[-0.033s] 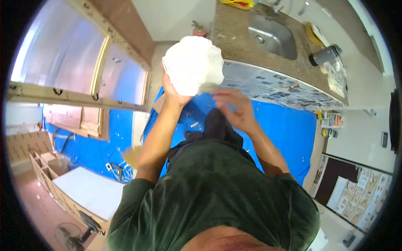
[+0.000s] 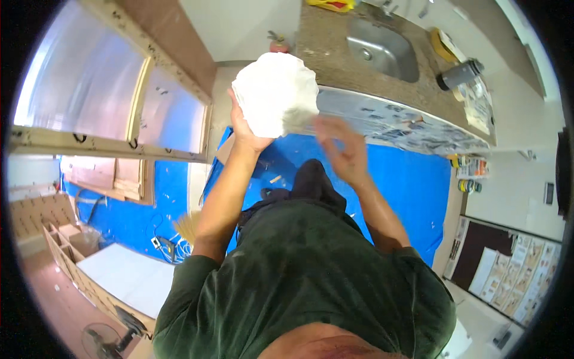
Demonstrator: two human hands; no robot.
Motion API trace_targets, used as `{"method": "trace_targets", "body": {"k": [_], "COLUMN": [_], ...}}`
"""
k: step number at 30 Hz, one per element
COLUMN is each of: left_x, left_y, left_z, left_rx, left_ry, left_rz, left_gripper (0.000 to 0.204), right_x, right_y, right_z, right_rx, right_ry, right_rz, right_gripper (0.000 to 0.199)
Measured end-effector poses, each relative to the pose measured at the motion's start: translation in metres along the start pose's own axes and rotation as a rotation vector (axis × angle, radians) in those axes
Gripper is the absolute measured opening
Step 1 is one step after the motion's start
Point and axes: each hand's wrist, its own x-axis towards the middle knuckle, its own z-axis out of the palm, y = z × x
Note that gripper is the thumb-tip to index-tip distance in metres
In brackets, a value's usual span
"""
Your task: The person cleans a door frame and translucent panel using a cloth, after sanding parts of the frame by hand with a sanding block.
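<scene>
A round white thing with a wavy, scalloped edge is held up in front of me. Its surface is so bright that I cannot make out its kind. My left hand supports it from the left and below, thumb along its edge, the other fingers mostly hidden beneath. Just off its lower right edge is my right hand, fingers smeared by motion. Whether those fingers hold anything cannot be told. A greyish shade lies on the white thing near them.
Ahead to the right is a counter with a steel sink and a grey bottle. A red fire extinguisher stands by the wall. Blue sheeting covers the floor. At left are a wood-framed panel and a broom.
My right hand has moved a little to the right, away from the white thing's edge. My left hand keeps its hold. The surroundings have shifted slightly in view.
</scene>
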Motion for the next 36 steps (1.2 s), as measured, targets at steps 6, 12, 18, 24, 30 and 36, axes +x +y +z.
{"method": "trace_targets", "body": {"k": [6, 12, 18, 24, 30, 36], "left_x": [0.067, 0.075, 0.134, 0.140, 0.195, 0.233], "left_y": [-0.104, -0.301, -0.424, -0.537, -0.496, -0.439], "left_z": [0.056, -0.007, 0.003, -0.047, -0.009, -0.078], "left_rx": [0.404, 0.615, 0.835, 1.657, 1.346, 1.670], "left_ry": [-0.097, 0.163, 0.224, -0.991, -1.169, -0.830], "left_rz": [-0.158, -0.672, -0.587, -0.199, -1.094, -0.697], "left_gripper": [0.081, 0.063, 0.057, 0.083, 0.068, 0.036], "right_x": [0.053, -0.048, -0.180, -0.169, -0.173, -0.209], "right_y": [-0.013, 0.211, 0.302, 0.289, 0.327, 0.333], "right_z": [-0.125, -0.206, -0.317, -0.311, -0.341, -0.398], "right_rx": [-0.174, -0.560, -0.161, 1.374, 1.184, 0.566], "right_ry": [0.491, 0.251, 0.431, 0.869, 0.990, 1.069], "right_rz": [-0.213, 0.390, 0.887, 0.484, 0.632, 0.915], "right_gripper": [0.045, 0.058, 0.060, 0.047, 0.046, 0.041]}}
